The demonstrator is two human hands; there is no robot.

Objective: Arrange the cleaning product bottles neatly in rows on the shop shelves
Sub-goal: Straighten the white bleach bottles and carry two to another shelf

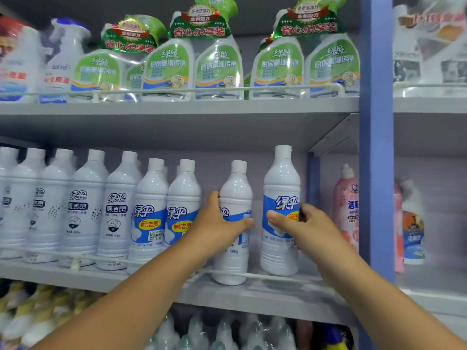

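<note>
Shop shelving, three grey tiers in my view.

I see the middle shelf (265,296) with a white rail along its front, carrying a row of white bottles with dark-print labels (83,210) on the left, then blue-label toilet cleaner bottles (151,215); two more blue-label bottles (233,223) (281,210) stand apart toward the right end. The top shelf (177,107) bears green-label spray bottles (278,66) in shrink-wrapped twin packs, with white spray bottles (63,64) at the left. A blue upright (376,147) divides off the next bay, where a pink bottle (347,205) stands.
</note>
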